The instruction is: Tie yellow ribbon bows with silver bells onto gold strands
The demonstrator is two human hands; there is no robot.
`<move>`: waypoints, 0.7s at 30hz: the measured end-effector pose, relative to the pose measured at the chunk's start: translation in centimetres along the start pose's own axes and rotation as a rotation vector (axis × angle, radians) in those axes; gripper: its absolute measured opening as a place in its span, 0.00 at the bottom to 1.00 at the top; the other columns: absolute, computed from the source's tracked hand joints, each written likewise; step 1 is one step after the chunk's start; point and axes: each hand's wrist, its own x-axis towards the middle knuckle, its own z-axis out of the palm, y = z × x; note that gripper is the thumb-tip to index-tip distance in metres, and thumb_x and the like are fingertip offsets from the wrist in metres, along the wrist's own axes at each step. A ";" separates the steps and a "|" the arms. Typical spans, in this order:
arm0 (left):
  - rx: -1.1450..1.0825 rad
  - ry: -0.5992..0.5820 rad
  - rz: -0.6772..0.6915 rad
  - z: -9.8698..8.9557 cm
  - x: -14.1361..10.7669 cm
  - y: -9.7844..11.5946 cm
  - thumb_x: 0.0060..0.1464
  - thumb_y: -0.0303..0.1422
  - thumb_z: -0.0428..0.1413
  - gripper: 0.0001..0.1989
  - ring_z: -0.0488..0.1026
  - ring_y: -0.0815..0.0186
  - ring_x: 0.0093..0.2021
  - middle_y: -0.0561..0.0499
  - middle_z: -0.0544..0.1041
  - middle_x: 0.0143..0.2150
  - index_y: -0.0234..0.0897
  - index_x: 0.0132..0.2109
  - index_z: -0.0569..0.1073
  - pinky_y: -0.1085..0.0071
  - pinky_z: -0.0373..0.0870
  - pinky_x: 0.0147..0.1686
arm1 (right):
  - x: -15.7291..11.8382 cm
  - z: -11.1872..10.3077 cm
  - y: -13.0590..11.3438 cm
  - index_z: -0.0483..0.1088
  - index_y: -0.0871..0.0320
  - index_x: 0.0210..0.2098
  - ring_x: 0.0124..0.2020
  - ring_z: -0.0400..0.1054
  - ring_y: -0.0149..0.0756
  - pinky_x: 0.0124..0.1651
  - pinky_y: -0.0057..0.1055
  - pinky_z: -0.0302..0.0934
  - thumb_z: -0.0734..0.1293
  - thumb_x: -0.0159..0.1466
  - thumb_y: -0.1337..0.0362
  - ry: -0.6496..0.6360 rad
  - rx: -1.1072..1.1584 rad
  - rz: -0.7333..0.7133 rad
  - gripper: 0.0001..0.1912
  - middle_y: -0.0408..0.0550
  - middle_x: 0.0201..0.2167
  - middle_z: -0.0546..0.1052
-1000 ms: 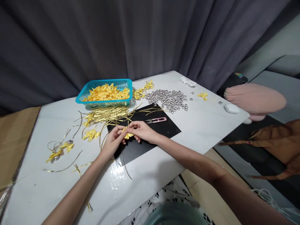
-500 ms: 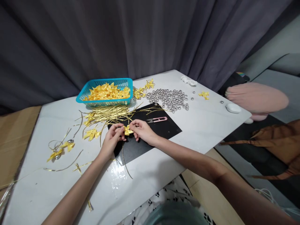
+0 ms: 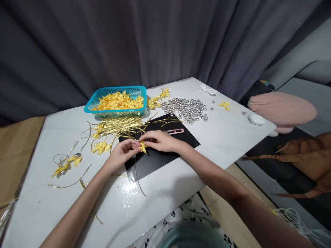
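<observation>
Between my two hands, above the black mat [image 3: 150, 162], is a yellow ribbon bow [image 3: 143, 148]. My left hand [image 3: 124, 151] pinches its left side with thumb and fingers. From the right, my right hand [image 3: 157, 140] grips the same bow, its fingertips meeting those of the left. Whatever lies between the touching fingertips is hidden. Behind the right hand lies a pair of pink-handled thread snips [image 3: 177, 131], blades partly covered. A pile of gold twist ties [image 3: 121, 124] lies just beyond my hands. One loose gold tie [image 3: 136, 174] curves down over the mat's front edge.
A blue basket [image 3: 116, 113] full of yellow bows stands at the back. Many silver heart-shaped beads [image 3: 190, 109] are spread to its right. Finished-looking bows [image 3: 62, 168] with ties lie at left. A white computer mouse [image 3: 256, 119] sits near the right corner.
My right hand has shifted left and turned over the bow, now covering the snips' blades. My left hand has lowered slightly, and the bow has tilted.
</observation>
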 end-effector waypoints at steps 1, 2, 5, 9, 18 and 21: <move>0.020 -0.029 0.004 -0.2 0.0 0.1 0.37 0.44 0.66 0.16 0.73 0.62 0.30 0.49 0.77 0.28 0.38 0.29 0.75 0.66 0.72 0.33 | 0.0 -0.1 0.0 0.72 0.61 0.41 0.39 0.69 0.32 0.41 0.27 0.60 0.62 0.63 0.67 -0.028 -0.001 0.013 0.10 0.49 0.39 0.77; 0.042 -0.058 0.008 -0.3 0.0 0.1 0.38 0.44 0.65 0.15 0.74 0.62 0.29 0.49 0.77 0.27 0.38 0.29 0.75 0.66 0.72 0.33 | -0.1 -0.2 0.0 0.72 0.61 0.39 0.35 0.69 0.31 0.37 0.26 0.60 0.63 0.62 0.67 -0.039 0.010 0.038 0.08 0.48 0.37 0.77; 0.120 -0.128 0.026 -0.8 0.0 0.0 0.41 0.43 0.64 0.13 0.74 0.62 0.29 0.49 0.77 0.27 0.38 0.29 0.75 0.67 0.72 0.30 | -0.1 -0.1 0.0 0.71 0.62 0.36 0.29 0.67 0.27 0.32 0.23 0.58 0.64 0.61 0.67 -0.074 0.069 0.099 0.06 0.45 0.31 0.76; 0.270 -0.188 0.065 -1.2 0.1 -0.5 0.47 0.40 0.60 0.10 0.71 0.65 0.25 0.50 0.75 0.25 0.39 0.29 0.76 0.71 0.68 0.26 | -0.1 0.1 0.1 0.73 0.63 0.37 0.29 0.67 0.27 0.33 0.23 0.58 0.63 0.61 0.70 -0.146 0.020 0.078 0.07 0.45 0.30 0.76; 0.579 -0.255 0.188 -1.6 0.0 -0.3 0.51 0.36 0.56 0.06 0.69 0.66 0.27 0.51 0.75 0.30 0.40 0.32 0.76 0.72 0.65 0.27 | 0.1 0.5 0.4 0.75 0.62 0.30 0.28 0.65 0.28 0.34 0.24 0.57 0.67 0.59 0.72 -0.152 -0.081 0.027 0.04 0.44 0.26 0.72; 0.699 -0.279 0.245 -1.9 -0.1 -0.2 0.55 0.37 0.53 0.08 0.69 0.66 0.28 0.51 0.74 0.33 0.41 0.34 0.76 0.71 0.65 0.29 | 0.1 0.5 0.3 0.75 0.63 0.29 0.30 0.66 0.29 0.36 0.25 0.57 0.66 0.59 0.73 -0.143 -0.091 0.008 0.05 0.46 0.27 0.72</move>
